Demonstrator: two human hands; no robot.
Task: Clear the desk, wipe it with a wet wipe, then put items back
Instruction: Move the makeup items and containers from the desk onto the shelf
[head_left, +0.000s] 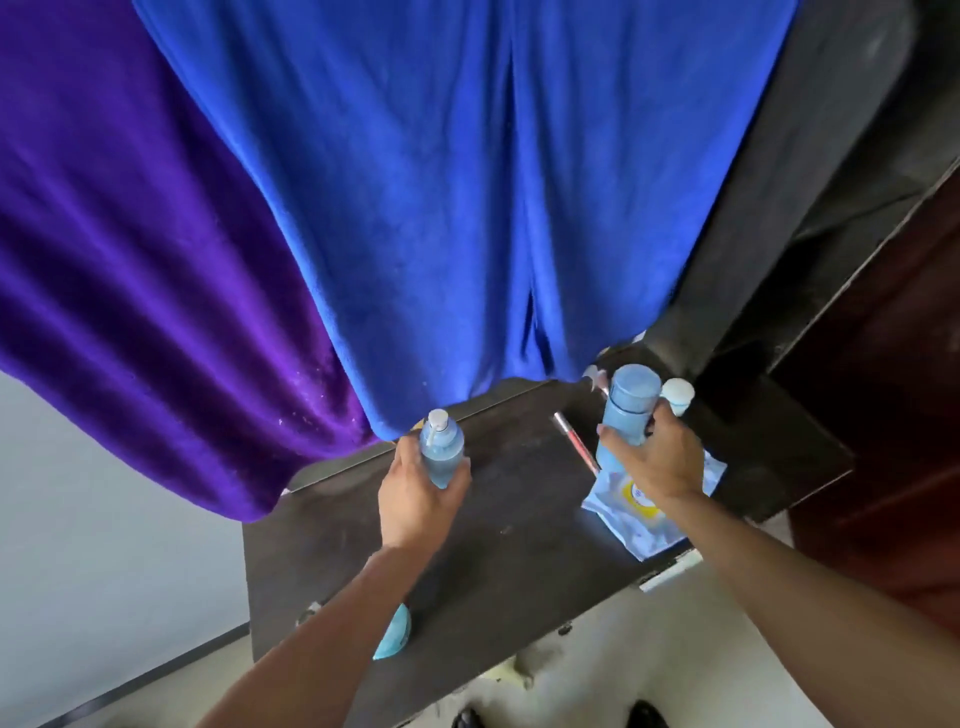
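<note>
Your left hand (415, 499) curls round the pump bottle (441, 449) over the desk (519, 545), your right hand (660, 460) round the tall bottle (626, 400) at its right side; both seem light, smooth plastic, so grip the body, not the cap

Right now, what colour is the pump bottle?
The pump bottle is light blue with a white pump top, clearest in the head view.

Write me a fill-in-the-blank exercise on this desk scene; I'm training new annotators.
The left hand grips the small bottle, topped by a white ___.
The right hand grips the larger bottle, coloured ___.
The wipes pack lies on the desk below the ___ hand.
Missing: pump; blue; right.
</note>
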